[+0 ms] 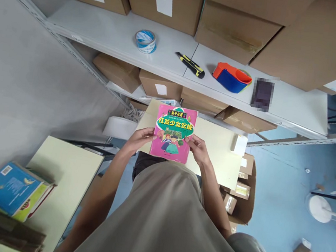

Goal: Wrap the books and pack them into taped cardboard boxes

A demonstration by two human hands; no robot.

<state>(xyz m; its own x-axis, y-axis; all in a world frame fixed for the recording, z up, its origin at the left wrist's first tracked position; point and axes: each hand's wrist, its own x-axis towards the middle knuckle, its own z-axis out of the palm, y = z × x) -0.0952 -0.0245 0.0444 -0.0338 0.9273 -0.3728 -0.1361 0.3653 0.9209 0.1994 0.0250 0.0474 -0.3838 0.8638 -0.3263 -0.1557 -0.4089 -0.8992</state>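
A pink children's book point(172, 143) is held up in front of me, its cover facing me. The cover has a green patch with yellow Chinese lettering and two cartoon figures. My left hand point(141, 138) grips its left edge, thumb on the front. On the opposite edge, my right hand point(198, 148) pinches the book the same way. The fingers behind the book are hidden. Beneath and behind it lies a pale yellow table point(214, 154), with a small white box point(239, 145) at its right end.
A shelf point(107, 24) ahead carries a tape roll point(145, 41), a utility knife point(190, 65), orange and blue bands point(232, 77) and cardboard boxes point(177, 1). Stacked books point(13, 189) lie on a side table point(66, 170) at left. A carton point(250, 197) of small boxes stands right.
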